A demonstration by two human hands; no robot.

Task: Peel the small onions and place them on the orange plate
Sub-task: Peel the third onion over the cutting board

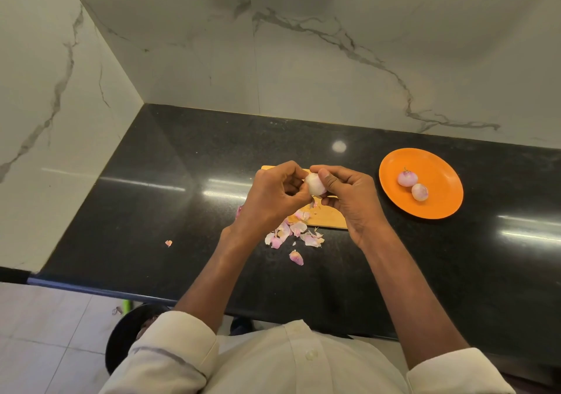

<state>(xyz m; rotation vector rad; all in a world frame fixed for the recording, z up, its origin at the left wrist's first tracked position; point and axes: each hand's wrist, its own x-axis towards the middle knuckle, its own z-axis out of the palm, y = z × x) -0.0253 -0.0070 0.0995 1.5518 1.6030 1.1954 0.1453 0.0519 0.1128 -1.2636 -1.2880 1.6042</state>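
A small pale onion is held above a wooden cutting board between both hands. My left hand grips it from the left with curled fingers. My right hand pinches it from the right, thumb on its top. The orange plate lies to the right on the black counter, with two peeled pinkish onions on it. Pink and white onion skins are scattered at the board's near edge.
The black counter meets marble walls at the back and left. One stray skin piece lies to the left, another nearer the counter's front edge. A dark bin stands on the floor below.
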